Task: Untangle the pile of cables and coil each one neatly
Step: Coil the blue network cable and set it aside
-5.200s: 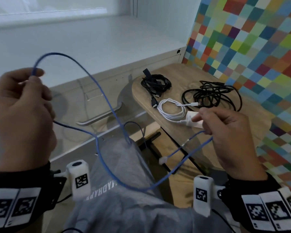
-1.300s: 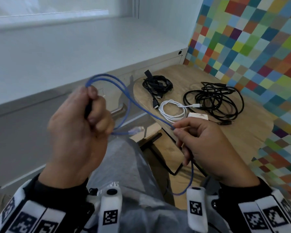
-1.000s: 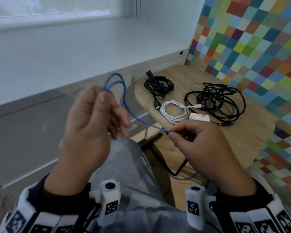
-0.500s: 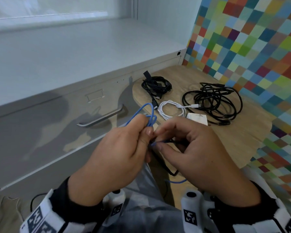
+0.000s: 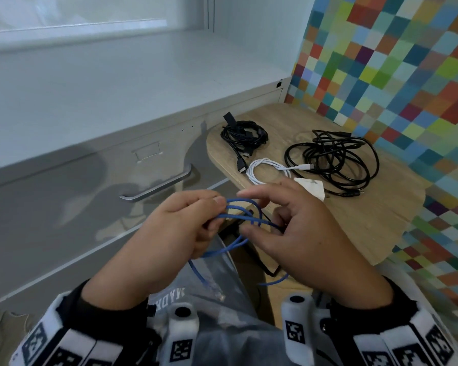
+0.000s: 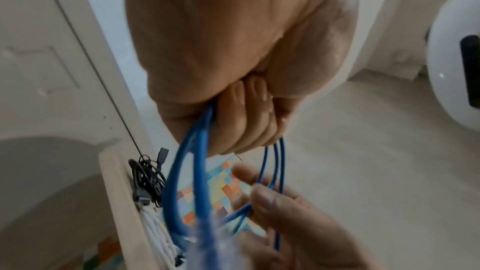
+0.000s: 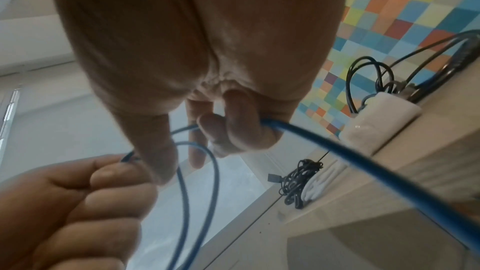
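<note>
A blue network cable [image 5: 224, 250] is gathered into several small loops over my lap. My left hand [image 5: 209, 215] grips the bundle of loops between thumb and curled fingers, as the left wrist view shows with the blue cable [image 6: 201, 171]. My right hand [image 5: 259, 215] sits just right of it, its lower fingers curled round a strand of the blue cable [image 7: 361, 165], index finger stretched over the loops. One clear plug [image 5: 214, 290] dangles below the left hand. The cable's other end is out of sight.
On the small wooden table [image 5: 368, 220] lie a coiled black cable [image 5: 245, 134], a coiled white cable [image 5: 265, 170] with a white adapter [image 5: 310, 187], and a loose black cable [image 5: 333, 159]. A grey drawer front with a handle [image 5: 156, 187] is at left; a mosaic wall [image 5: 381, 62] is at right.
My hands have come together from wide apart. The long blue loop has been drawn in and stacked as small loops in my left hand, and the plug now hangs below it.
</note>
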Available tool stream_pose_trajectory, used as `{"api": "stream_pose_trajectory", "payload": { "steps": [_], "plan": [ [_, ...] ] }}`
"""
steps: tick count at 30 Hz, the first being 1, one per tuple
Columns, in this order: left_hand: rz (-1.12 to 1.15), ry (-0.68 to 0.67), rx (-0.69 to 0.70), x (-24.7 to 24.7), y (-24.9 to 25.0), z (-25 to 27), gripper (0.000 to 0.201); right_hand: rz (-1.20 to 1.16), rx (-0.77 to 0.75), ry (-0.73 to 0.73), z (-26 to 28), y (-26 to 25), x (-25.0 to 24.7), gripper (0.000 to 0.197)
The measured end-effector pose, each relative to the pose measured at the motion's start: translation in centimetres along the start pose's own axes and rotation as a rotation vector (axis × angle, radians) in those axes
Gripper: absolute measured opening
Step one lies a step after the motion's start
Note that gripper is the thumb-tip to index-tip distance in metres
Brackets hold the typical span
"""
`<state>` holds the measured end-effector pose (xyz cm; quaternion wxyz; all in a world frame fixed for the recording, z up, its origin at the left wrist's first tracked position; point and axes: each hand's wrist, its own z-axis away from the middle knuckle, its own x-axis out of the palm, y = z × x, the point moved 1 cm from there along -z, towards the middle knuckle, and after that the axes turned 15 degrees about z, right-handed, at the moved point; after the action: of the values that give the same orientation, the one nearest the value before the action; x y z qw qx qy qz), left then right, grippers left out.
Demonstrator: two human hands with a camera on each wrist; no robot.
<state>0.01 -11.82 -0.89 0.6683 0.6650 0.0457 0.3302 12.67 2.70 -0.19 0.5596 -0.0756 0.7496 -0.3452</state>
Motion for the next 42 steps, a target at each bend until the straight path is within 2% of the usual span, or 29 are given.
{"api": "stream_pose_trajectory", "payload": {
  "steps": [2,6,9,11,14,17,19,23,26,28,30,34,37,39,42],
  "plan": [
    [0.079,-0.005,-0.062,0.2,-0.1,0.1,0.033,-0.056,0.025,0.067,-0.1,0.0,0.4,0.021],
    [0.066,-0.040,-0.120,0.2,0.0,0.2,0.034,-0.022,0.036,0.154,-0.1,0.0,0.8,0.026],
    [-0.022,-0.073,-0.095,0.1,-0.2,0.1,0.041,0.026,0.025,0.200,0.0,-0.2,0.9,0.028],
    [0.033,-0.043,-0.071,0.4,-0.1,0.1,0.039,0.027,0.052,0.202,0.0,-0.1,0.9,0.025],
    [0.239,0.038,-0.066,0.9,0.3,0.2,0.031,-0.065,0.127,0.142,-0.4,0.2,0.8,0.015],
    [0.373,0.053,-0.105,1.2,0.7,0.2,0.029,-0.459,0.220,-0.031,-0.5,0.2,0.9,0.014],
    [0.405,0.060,-0.107,1.1,0.7,0.1,0.031,-0.529,0.229,-0.061,-0.6,0.1,1.0,0.017],
    [0.306,0.068,-0.035,0.9,0.1,0.0,0.033,-0.483,0.218,0.023,-0.8,0.4,0.9,0.016],
    [0.157,0.028,0.045,0.4,-0.5,-0.3,0.021,-0.552,0.243,0.030,-0.6,0.5,0.5,0.018],
    [0.025,0.010,0.076,0.1,-0.7,-0.4,0.023,-0.588,0.261,0.016,-0.4,0.6,0.6,0.022],
    [-0.002,0.033,0.075,0.0,-0.7,-0.6,0.033,-0.569,0.248,0.011,-0.4,0.7,0.7,0.022],
    [0.272,0.078,0.008,0.2,-0.2,-0.6,0.045,-0.466,0.169,-0.012,-0.5,0.7,0.2,0.013],
    [0.445,0.083,-0.056,0.2,0.1,-0.4,0.039,-0.533,0.153,-0.052,-0.4,0.8,-0.2,0.011],
    [0.477,0.057,-0.031,-0.1,0.2,-0.3,0.035,-0.490,0.144,-0.071,-0.3,1.4,-0.1,0.018],
    [0.585,0.021,0.042,-0.4,0.5,-0.1,0.029,-0.482,0.155,-0.090,-0.2,2.6,-0.3,0.015]
  ]
}}
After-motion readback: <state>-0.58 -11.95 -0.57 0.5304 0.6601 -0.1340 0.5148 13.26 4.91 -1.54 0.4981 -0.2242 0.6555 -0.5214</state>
